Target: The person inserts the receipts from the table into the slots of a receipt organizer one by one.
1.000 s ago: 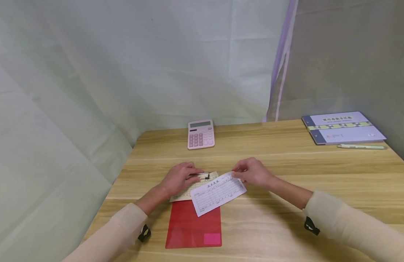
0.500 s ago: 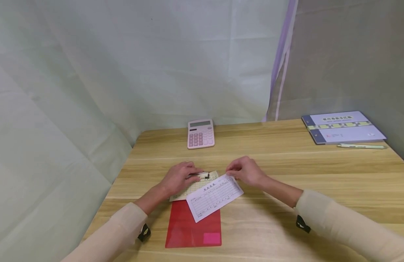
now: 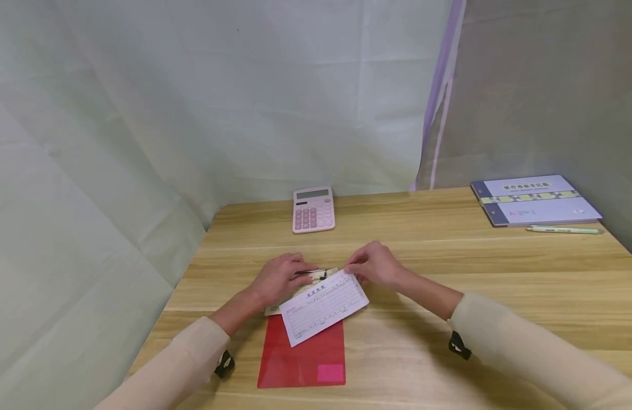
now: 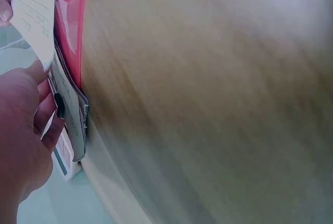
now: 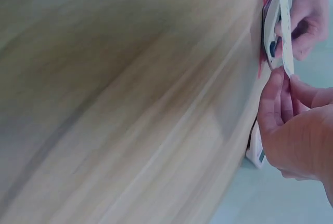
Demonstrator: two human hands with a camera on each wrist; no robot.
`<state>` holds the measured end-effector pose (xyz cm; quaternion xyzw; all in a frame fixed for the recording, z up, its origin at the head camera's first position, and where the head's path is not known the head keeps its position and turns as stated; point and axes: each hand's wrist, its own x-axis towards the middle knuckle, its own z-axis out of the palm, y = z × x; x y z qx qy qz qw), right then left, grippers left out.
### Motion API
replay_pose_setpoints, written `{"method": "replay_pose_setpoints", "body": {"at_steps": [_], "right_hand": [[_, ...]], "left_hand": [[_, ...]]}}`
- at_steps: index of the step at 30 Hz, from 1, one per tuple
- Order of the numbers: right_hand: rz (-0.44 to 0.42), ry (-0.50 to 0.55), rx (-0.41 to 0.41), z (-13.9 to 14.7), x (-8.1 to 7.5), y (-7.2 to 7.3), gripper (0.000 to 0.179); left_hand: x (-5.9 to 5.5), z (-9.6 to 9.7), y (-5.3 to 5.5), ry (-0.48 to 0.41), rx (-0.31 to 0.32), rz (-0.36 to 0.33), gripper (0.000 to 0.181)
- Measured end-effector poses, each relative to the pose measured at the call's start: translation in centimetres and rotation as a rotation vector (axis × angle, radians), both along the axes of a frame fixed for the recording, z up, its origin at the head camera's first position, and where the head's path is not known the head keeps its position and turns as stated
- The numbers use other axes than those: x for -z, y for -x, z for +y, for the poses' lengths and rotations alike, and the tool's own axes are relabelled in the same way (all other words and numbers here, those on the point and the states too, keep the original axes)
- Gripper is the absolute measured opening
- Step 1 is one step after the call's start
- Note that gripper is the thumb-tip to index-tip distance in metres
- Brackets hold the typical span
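A red clipboard [image 3: 295, 359] with a pink label lies at the table's near side. Its metal clip [image 3: 316, 272] sits at the far end, over a cream printed form [image 3: 272, 311]. My left hand [image 3: 278, 280] holds the clip between thumb and fingers; the left wrist view shows the hand [image 4: 21, 125] at the edge of the board and paper stack. My right hand [image 3: 375, 265] pinches the upper right corner of a white printed slip [image 3: 323, 307]. That slip is tilted and covers much of the cream form. In the right wrist view the slip [image 5: 286, 31] appears edge-on.
A pink calculator [image 3: 313, 210] lies at the back of the wooden table [image 3: 423, 353]. At the back right are a blue-and-white account book [image 3: 536, 199] and a pale pen [image 3: 564, 229]. Curtains [image 3: 295, 102] hang behind the table.
My right hand has moved left with the white slip, bringing it further over the cream form and the clip. My left hand has stayed at the clip.
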<state>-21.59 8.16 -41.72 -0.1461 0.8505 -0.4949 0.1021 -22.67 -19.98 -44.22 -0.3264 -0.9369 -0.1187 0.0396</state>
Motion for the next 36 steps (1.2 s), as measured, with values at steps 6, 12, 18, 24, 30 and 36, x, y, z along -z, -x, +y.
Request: {"method": "replay_pose_setpoints", "body": {"at_steps": [6, 12, 18, 24, 30, 36], "right_hand": [[-0.081, 0.023, -0.008, -2.2, 0.3, 0.3, 0.006], [-0.067, -0.014, 0.017, -3.4, 1.1, 0.5, 0.007], [0.031, -0.107, 0.021, -3.8, 1.5, 0.5, 0.011], [0.104, -0.164, 0.008, -3.9, 1.5, 0.7, 0.014], [0.173, -0.196, 0.012, -4.1, 1.7, 0.7, 0.016], [0.198, -0.197, 0.053, -4.2, 1.7, 0.4, 0.015]], "left_hand": [[0.1, -0.1, 0.1, -0.004, 0.017, 0.011, 0.033], [0.1, -0.2, 0.1, -0.002, 0.024, 0.013, 0.033], [0.2, -0.3, 0.0, 0.026, 0.064, 0.081, 0.032], [0.3, -0.4, 0.2, 0.060, 0.147, 0.198, 0.030], [0.5, -0.5, 0.2, 0.057, 0.157, 0.242, 0.028], [0.4, -0.4, 0.0, 0.049, 0.135, 0.243, 0.026]]}}
